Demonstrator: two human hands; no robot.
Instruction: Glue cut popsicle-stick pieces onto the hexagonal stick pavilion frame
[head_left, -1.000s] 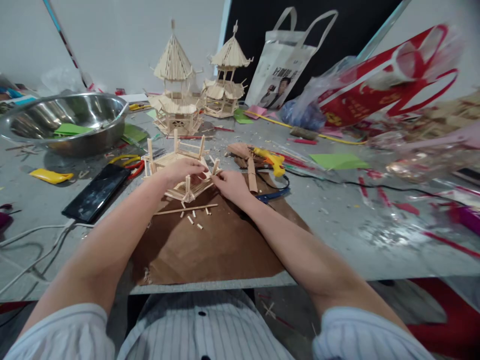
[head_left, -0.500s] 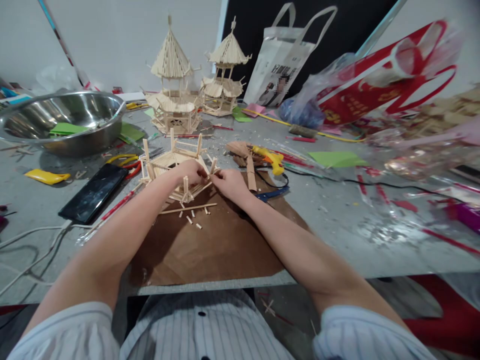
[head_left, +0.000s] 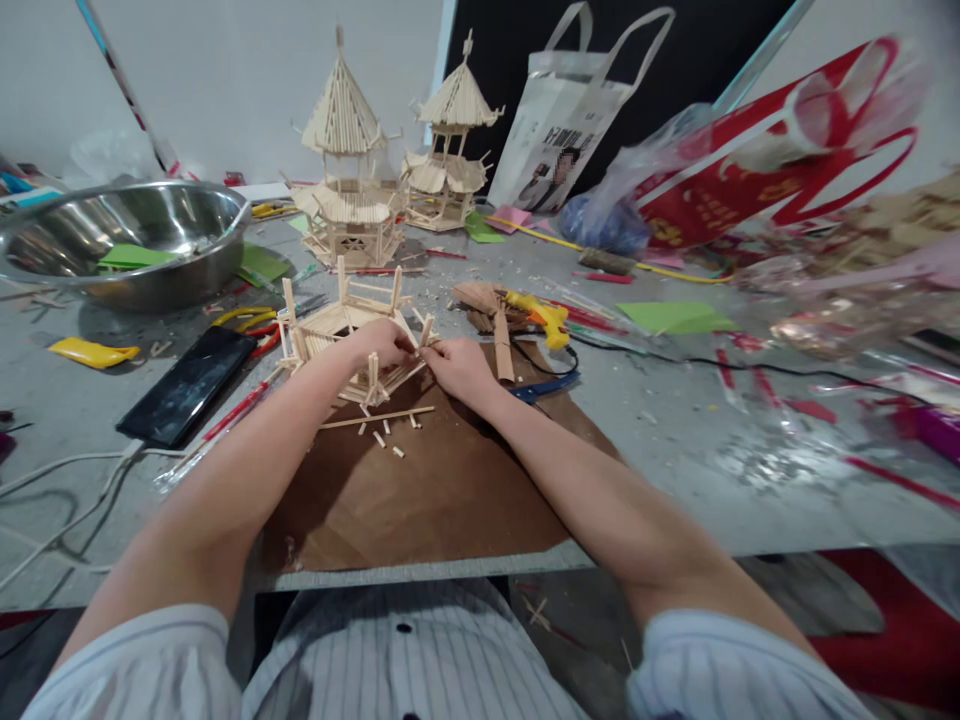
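A part-built wooden stick model (head_left: 322, 343) with upright posts stands on the brown sheet (head_left: 420, 500). My left hand (head_left: 384, 345) reaches over its near side, fingers pinched at the right corner. My right hand (head_left: 459, 362) meets it there from outside, thumb and fingertips closed beside a short post (head_left: 427, 328). Whatever small piece lies between the fingertips is too small and hidden to make out. In front of the model lie a long thin stick (head_left: 382, 417) and several short cut pieces (head_left: 398, 452).
Behind stand two stick pagodas (head_left: 345, 120) (head_left: 457, 105). To the left are a steel basin (head_left: 217, 255), a phone (head_left: 187, 385) and a yellow-handled tool (head_left: 94, 352). A yellow glue gun (head_left: 551, 322) and blue scissors (head_left: 546, 387) lie right of my hands. Bags (head_left: 555, 120) stand behind.
Almost nothing differs. Both hands stay at the same corner of the model, with only a very slight shift of the fingers and of the view.
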